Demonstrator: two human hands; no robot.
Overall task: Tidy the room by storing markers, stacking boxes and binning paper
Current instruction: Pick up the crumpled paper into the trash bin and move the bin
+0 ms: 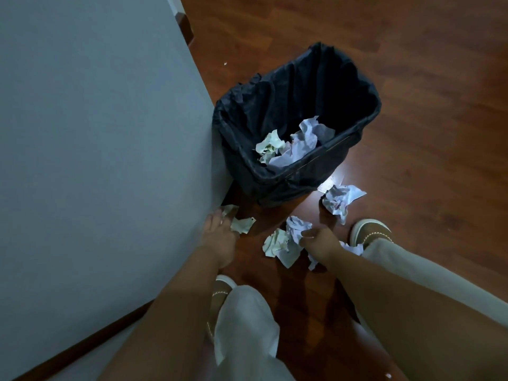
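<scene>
Your left hand (217,237) pinches a crumpled white paper scrap (241,224); your right hand (316,240) grips a crumpled bluish-white paper wad (295,229), at 6 o'clock of the black-lined bin (275,177).

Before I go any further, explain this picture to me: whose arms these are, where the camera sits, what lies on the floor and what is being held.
There is no machine here. A person wears a camera on the head, so you look down along their own arms and legs. The left hand pinches a small paper scrap near the wall. The right hand grips a crumpled paper pile on the wooden floor. Another crumpled ball lies loose beside the black-lined bin, which already holds crumpled paper. The brown shoes are the person's own.
</scene>
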